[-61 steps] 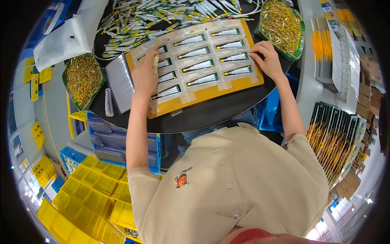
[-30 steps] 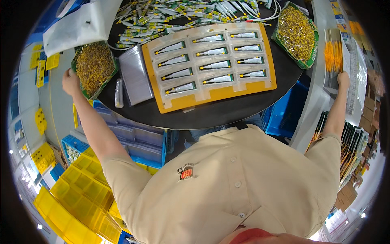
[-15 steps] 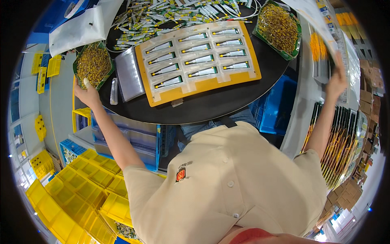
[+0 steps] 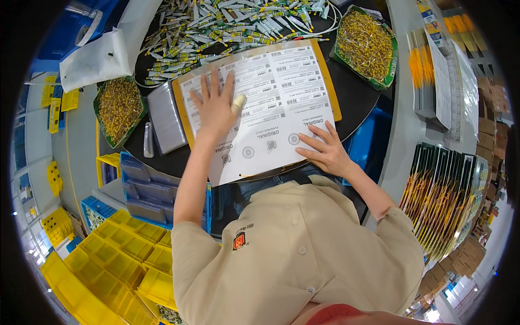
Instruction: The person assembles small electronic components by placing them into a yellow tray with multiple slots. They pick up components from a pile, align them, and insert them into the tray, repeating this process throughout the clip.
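A white printed card sheet (image 4: 259, 122) lies over the yellow board (image 4: 331, 92), and its near edge hangs past the board's front. Fingers spread, my left hand (image 4: 215, 108) rests flat on the sheet's left half; a pale cover sits on its thumb. My right hand (image 4: 329, 151) touches the sheet's near right part with its fingers apart. The small tubes set in the board's clear blisters are hidden under the sheet. Beside the board's left edge lies a stack of clear plastic pieces (image 4: 167, 116).
Behind the board is a heap of small tubes (image 4: 233, 27). Green trays of small yellow pieces stand at left (image 4: 120, 108) and right (image 4: 364, 43). A small box-cutter-like tool (image 4: 148, 140) lies near the left table edge. Yellow bins (image 4: 108, 249) fill the lower left.
The sheet has come from the right side onto the board and covers the tubes. My left hand has left the left tray for the sheet; my right hand has moved inward.
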### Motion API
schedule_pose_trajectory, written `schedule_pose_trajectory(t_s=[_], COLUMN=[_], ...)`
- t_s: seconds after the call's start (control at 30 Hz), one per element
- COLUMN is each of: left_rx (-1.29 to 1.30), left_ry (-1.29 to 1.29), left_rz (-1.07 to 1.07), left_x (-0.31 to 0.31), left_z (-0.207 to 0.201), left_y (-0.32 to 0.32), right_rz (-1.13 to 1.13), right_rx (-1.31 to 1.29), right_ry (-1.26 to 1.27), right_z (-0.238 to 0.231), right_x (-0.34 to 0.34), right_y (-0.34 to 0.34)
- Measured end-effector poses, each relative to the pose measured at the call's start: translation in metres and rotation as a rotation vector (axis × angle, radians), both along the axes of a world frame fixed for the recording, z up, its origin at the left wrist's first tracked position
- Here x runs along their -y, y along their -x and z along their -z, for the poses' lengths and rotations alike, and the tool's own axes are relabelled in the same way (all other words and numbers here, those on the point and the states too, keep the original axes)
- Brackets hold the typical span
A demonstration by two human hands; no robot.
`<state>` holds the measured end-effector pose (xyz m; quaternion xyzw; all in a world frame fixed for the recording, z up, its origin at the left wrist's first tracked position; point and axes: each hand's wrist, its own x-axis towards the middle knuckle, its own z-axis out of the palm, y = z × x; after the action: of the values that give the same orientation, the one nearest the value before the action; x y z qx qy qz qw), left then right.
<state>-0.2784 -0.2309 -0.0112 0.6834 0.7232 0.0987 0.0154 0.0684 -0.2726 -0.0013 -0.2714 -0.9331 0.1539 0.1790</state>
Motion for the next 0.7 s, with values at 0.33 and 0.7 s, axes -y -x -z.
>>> schedule_pose_trajectory(t_s=[0.33,0.7], left_rx=[0.044,-0.129], left_ry=[0.012,0.081], left_rz=[0.003,-0.004], left_x=[0.005,-0.002], left_z=[0.012,0.012], left_y=[0.000,0.021], right_rz=[1.340,1.365], right_rx=[-1.311,-1.450], right_ry=[0.895,0.882], right_z=[0.079,0.174], right_x=[-0.219,-0.180], right_y=[-0.190,-0.188])
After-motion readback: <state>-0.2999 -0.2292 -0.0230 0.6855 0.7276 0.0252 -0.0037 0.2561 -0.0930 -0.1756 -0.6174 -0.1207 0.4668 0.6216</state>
